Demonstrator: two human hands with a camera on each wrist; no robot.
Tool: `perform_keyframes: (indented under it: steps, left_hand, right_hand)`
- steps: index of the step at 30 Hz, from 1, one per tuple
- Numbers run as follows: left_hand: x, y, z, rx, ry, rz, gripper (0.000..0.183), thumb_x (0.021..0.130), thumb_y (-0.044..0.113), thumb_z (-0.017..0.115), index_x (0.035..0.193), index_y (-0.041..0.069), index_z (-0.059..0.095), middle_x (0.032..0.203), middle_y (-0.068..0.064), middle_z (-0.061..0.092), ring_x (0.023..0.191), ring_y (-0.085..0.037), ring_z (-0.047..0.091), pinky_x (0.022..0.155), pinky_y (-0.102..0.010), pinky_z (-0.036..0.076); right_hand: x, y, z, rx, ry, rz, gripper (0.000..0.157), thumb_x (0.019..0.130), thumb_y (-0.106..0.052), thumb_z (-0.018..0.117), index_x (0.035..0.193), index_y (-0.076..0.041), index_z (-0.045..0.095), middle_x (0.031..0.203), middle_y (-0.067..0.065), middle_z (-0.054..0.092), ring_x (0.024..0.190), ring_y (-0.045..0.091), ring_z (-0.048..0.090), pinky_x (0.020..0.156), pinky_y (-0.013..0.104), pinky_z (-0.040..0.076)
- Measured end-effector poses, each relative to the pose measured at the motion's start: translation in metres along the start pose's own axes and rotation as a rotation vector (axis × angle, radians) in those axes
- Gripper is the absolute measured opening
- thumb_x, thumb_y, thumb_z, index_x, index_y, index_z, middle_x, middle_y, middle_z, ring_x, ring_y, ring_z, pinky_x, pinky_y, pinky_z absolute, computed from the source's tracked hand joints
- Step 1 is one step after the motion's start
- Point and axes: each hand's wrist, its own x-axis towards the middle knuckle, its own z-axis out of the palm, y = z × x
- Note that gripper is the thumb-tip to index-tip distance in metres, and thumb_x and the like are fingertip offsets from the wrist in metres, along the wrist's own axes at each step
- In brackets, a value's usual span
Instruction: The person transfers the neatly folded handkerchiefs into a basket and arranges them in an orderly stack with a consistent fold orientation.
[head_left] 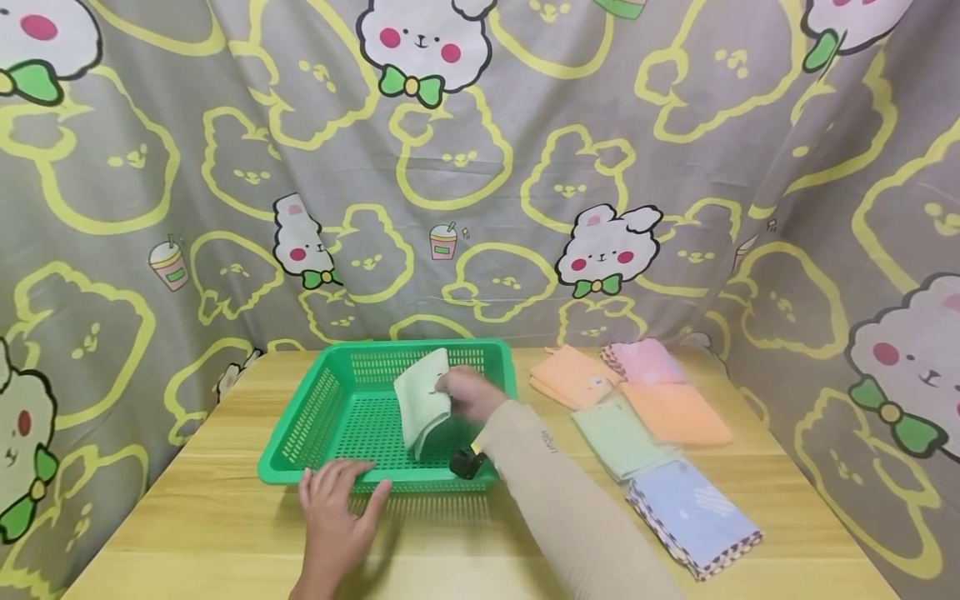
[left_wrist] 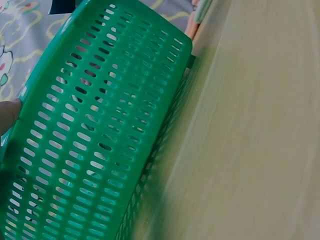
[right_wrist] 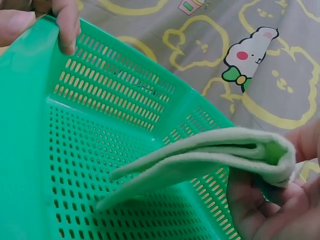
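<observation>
Your right grip [head_left: 472,393] pinches a folded pale-green towel [head_left: 423,404] inside the green basket [head_left: 420,343]; your left grip [head_left: 337,517], partly curled, holds its rim [head_left: 408,478].

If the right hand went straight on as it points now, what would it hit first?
Beyond the pale green cloth it holds, the right hand would probably meet the far wall of the green basket; depth is unclear, so it might pass above.

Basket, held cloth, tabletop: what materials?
Green basket: likely moulded plastic, semi-gloss; regular slots, light sheen.
Pale green cloth: soft matte fabric, possibly fleecy; thick, rounded folds. Fibre unclear.
Tabletop: wood or wood-look laminate, can't tell which; streaky grain.
</observation>
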Motion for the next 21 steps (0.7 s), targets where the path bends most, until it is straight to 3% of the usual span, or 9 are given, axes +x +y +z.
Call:
perform_keyframes:
  steps: [7,15,21]
  left_hand:
    - [0.001,0.001,0.001,-0.001,0.000,-0.002,0.030,0.077,0.025,0.075,0.095,0.002,0.067,0.099,-0.013,0.065,0.103,-0.035,0.051,0.099,-0.069,0.012]
    - [0.002,0.001,0.000,-0.003,-0.001,-0.004,0.030,0.076,0.024,0.075,0.095,0.002,0.067,0.099,-0.014,0.065,0.103,-0.036,0.051,0.099,-0.069,0.012]
    - [0.001,0.000,-0.001,0.000,-0.006,-0.008,0.029,0.076,0.024,0.075,0.094,0.003,0.067,0.098,-0.014,0.065,0.103,-0.036,0.052,0.098,-0.070,0.013]
  right_hand:
    - [0.002,0.006,-0.003,-0.096,0.021,-0.002,0.044,0.081,0.014,0.047,0.125,0.015,0.048,0.114,0.023,0.061,0.106,0.034,0.060,0.088,0.043,0.051]
    - [-0.009,0.000,-0.005,-0.147,0.045,0.070,0.051,0.075,0.018,0.045,0.126,0.010,0.047,0.112,0.020,0.059,0.100,0.033,0.061,0.083,0.048,0.052]
    - [-0.013,-0.001,-0.003,-0.148,0.066,0.129,0.046,0.083,0.013,0.045,0.129,0.008,0.043,0.120,0.025,0.054,0.106,0.041,0.057,0.084,0.059,0.048]
